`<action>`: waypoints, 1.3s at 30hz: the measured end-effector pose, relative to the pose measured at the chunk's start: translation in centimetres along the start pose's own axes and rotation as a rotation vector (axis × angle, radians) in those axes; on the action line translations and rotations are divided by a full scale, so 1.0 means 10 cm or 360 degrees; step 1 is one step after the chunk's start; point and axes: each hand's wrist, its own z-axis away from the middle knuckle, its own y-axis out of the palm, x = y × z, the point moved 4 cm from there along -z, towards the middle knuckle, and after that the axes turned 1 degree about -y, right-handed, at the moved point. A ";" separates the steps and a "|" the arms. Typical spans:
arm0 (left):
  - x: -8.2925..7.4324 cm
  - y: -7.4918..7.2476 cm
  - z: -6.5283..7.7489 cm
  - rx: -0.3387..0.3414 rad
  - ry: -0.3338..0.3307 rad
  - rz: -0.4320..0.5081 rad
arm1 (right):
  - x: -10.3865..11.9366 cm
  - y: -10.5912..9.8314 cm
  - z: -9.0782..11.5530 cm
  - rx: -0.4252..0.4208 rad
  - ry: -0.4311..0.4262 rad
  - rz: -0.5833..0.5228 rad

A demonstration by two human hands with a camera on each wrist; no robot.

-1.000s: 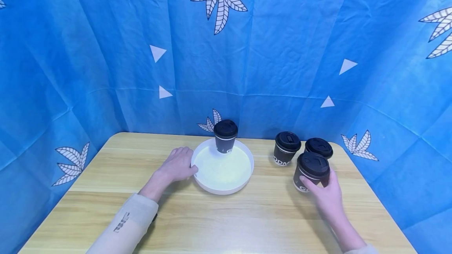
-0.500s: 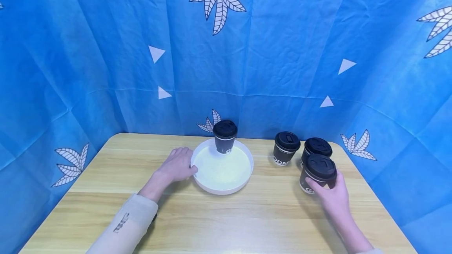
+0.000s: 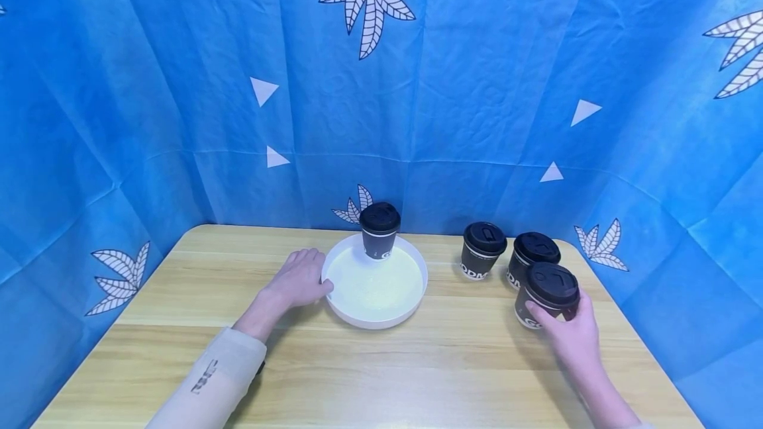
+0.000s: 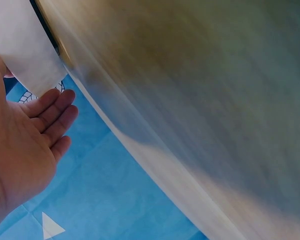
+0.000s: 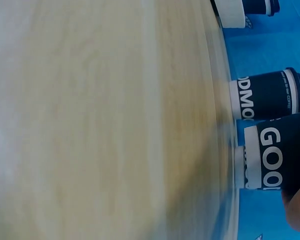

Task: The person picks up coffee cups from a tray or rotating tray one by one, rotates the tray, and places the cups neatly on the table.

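Observation:
My left hand [image 3: 300, 277] holds the left rim of a round white tray [image 3: 372, 324]; in the left wrist view its fingers [image 4: 60, 112] lie against the tray wall [image 4: 30, 45]. One dark paper coffee cup [image 3: 379, 241] with a black lid stands at the back of the tray. On the right, my right hand [image 3: 572, 333] grips another lidded coffee cup [image 3: 553, 283], thumb on its near side, cup upright. Large white letters show on this held cup [image 5: 275, 155] in the right wrist view. Close behind it stands a similar cup [image 3: 536, 248], partly hidden.
A further lidded cup [image 3: 481, 253] stands upright between the tray and the held cup. All rest on a light wooden table [image 3: 381, 382]. Blue patterned cloth [image 3: 477, 85] hangs behind the table and along both sides.
My right hand has moved the held cup to the right and slightly nearer me, uncovering more of the cup behind it. The left hand and the tray have stayed in place.

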 end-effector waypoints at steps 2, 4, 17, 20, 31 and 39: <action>0.00 -0.01 0.00 -0.0003 0.0005 -0.0003 | -0.01 -0.02 0.00 0.0001 0.0009 -0.0002; -0.01 -0.01 0.00 -0.0006 0.0009 -0.0005 | -0.03 -0.03 0.00 0.0001 0.0023 0.0002; -0.02 -0.01 0.01 0.0003 -0.0008 0.0011 | -0.10 -0.11 -0.02 -0.0022 0.0096 0.0013; -0.02 -0.02 0.01 0.0005 -0.0005 0.0000 | -0.13 -0.12 -0.04 -0.0031 0.0098 0.0000; 0.00 0.00 0.00 0.0001 -0.0008 0.0001 | -0.16 -0.17 -0.02 -0.0040 0.0162 0.0019; -0.01 0.00 0.01 0.0003 -0.0010 -0.0006 | -0.13 -0.19 -0.03 -0.0004 0.0163 0.0031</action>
